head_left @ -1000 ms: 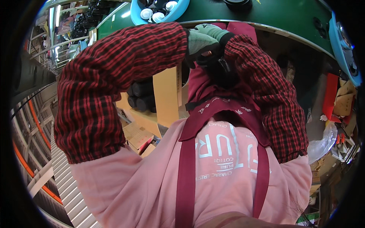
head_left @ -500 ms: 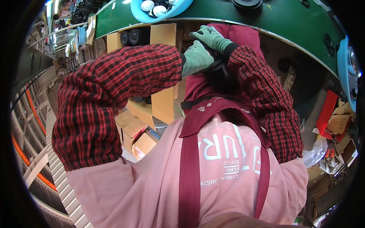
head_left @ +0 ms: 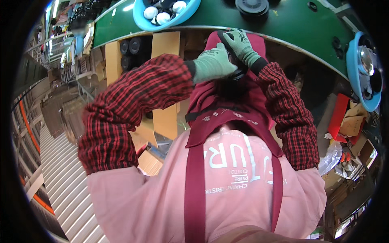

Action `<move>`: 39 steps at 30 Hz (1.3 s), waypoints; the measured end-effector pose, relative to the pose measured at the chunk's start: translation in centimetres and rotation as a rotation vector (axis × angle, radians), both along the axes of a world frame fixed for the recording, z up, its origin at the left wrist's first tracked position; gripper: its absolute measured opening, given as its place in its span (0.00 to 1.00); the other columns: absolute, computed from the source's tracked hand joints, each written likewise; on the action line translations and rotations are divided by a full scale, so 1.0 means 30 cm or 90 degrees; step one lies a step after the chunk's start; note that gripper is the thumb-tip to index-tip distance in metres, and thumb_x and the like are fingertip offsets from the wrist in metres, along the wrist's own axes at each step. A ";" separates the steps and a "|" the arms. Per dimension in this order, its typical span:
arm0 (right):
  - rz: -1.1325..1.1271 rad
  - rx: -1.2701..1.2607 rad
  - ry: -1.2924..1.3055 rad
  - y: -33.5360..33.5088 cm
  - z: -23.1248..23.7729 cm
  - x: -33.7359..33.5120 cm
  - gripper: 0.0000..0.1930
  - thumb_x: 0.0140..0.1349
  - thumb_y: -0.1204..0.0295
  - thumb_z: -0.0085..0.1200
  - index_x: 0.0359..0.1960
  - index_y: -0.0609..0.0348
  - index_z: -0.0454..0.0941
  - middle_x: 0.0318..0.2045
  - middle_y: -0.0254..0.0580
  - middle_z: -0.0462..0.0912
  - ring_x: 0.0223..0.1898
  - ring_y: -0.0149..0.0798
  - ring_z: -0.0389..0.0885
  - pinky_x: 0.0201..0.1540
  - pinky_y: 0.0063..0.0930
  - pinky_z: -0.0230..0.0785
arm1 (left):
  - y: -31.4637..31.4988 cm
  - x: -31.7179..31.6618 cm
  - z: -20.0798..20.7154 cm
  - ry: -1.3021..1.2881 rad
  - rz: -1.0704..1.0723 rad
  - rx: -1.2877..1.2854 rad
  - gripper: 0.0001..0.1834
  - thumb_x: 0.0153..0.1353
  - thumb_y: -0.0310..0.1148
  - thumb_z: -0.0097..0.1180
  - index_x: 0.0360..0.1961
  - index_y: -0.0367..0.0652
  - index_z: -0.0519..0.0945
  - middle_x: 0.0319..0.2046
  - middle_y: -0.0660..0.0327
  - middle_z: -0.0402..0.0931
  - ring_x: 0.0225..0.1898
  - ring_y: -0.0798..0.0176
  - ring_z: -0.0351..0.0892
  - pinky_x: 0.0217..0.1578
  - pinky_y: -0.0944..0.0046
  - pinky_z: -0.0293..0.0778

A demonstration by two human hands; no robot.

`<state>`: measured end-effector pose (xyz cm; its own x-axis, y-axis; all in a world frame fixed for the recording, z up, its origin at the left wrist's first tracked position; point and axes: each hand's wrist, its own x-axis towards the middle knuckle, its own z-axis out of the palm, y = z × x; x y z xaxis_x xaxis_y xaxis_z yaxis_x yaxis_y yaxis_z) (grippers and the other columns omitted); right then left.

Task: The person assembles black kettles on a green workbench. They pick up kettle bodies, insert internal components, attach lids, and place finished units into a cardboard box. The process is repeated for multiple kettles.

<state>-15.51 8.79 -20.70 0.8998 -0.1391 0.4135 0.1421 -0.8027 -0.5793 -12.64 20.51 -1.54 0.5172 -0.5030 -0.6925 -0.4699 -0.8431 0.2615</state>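
Note:
Over my lap, both hands close around a black, rounded part (head_left: 240, 73) whose exact kind I cannot make out. My left hand (head_left: 214, 62), in a green knit glove with dark finger coating, grips it from the left with the thumb up. My right hand (head_left: 240, 43), in a matching glove, curls over its far upper side. The fingers hide most of the part. Below the hands lies the dark red cloth of my apron (head_left: 202, 95). Left of them stands an open cardboard box (head_left: 165, 44) with several black cylindrical parts (head_left: 135, 45) inside.
A green worktable (head_left: 219, 16) runs across the far side. On it are a light blue basin (head_left: 139, 18) of white and black round parts and stacked black discs (head_left: 252, 6). Another blue basin (head_left: 353, 60) and a red box (head_left: 336, 121) stand at the right.
My hands stay on the black part, and my left hand has turned slightly around it. My left elbow has come inward. The whole view has shifted a little.

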 end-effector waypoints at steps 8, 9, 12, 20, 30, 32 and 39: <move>-0.579 0.134 0.056 -0.583 0.004 -0.221 0.23 0.68 0.50 0.50 0.53 0.52 0.78 0.48 0.46 0.82 0.48 0.60 0.79 0.52 0.58 0.68 | 0.365 0.212 -0.185 0.088 -0.127 -0.398 0.52 0.52 0.44 0.79 0.75 0.46 0.63 0.72 0.43 0.59 0.76 0.44 0.55 0.73 0.48 0.59; -0.630 0.144 0.115 -0.656 -0.015 -0.249 0.30 0.72 0.42 0.47 0.58 0.54 0.79 0.53 0.48 0.84 0.50 0.64 0.79 0.56 0.62 0.67 | 0.359 0.157 -0.201 0.118 -0.136 -0.410 0.53 0.50 0.46 0.80 0.74 0.47 0.64 0.73 0.43 0.56 0.77 0.42 0.53 0.74 0.47 0.56; -0.703 -0.617 0.247 -0.833 -0.293 -0.350 0.19 0.69 0.60 0.54 0.58 0.52 0.78 0.55 0.64 0.79 0.51 0.58 0.81 0.50 0.63 0.75 | 0.291 0.014 -0.294 0.121 -0.108 -0.546 0.55 0.40 0.46 0.85 0.71 0.50 0.70 0.75 0.45 0.54 0.77 0.40 0.53 0.74 0.46 0.57; -0.678 -0.038 0.165 -0.660 0.105 -0.241 0.33 0.63 0.49 0.61 0.64 0.54 0.71 0.61 0.53 0.70 0.61 0.62 0.70 0.59 0.64 0.66 | 0.157 0.069 -0.030 0.016 0.089 -0.858 0.41 0.47 0.35 0.82 0.62 0.45 0.74 0.66 0.50 0.64 0.71 0.47 0.65 0.63 0.50 0.76; -0.123 0.589 0.008 -0.608 0.480 -0.318 0.24 0.61 0.67 0.69 0.56 0.67 0.78 0.46 0.38 0.85 0.46 0.33 0.84 0.50 0.28 0.78 | -0.191 0.280 0.059 0.071 0.076 -0.756 0.32 0.67 0.39 0.63 0.67 0.41 0.66 0.58 0.51 0.73 0.52 0.48 0.81 0.52 0.47 0.81; -0.263 0.705 0.041 -0.666 0.606 -0.212 0.18 0.69 0.67 0.63 0.56 0.63 0.80 0.43 0.35 0.85 0.36 0.26 0.83 0.36 0.19 0.75 | -0.231 0.281 0.169 -0.195 -0.037 -0.778 0.26 0.69 0.40 0.60 0.63 0.41 0.71 0.53 0.51 0.77 0.47 0.46 0.83 0.49 0.45 0.82; -0.406 0.464 0.020 -1.135 0.353 0.316 0.22 0.60 0.61 0.72 0.52 0.56 0.82 0.34 0.28 0.81 0.31 0.26 0.77 0.31 0.23 0.70 | -0.235 0.194 0.653 -0.351 -0.419 -1.009 0.16 0.50 0.29 0.69 0.42 0.43 0.86 0.42 0.57 0.83 0.46 0.53 0.85 0.52 0.55 0.80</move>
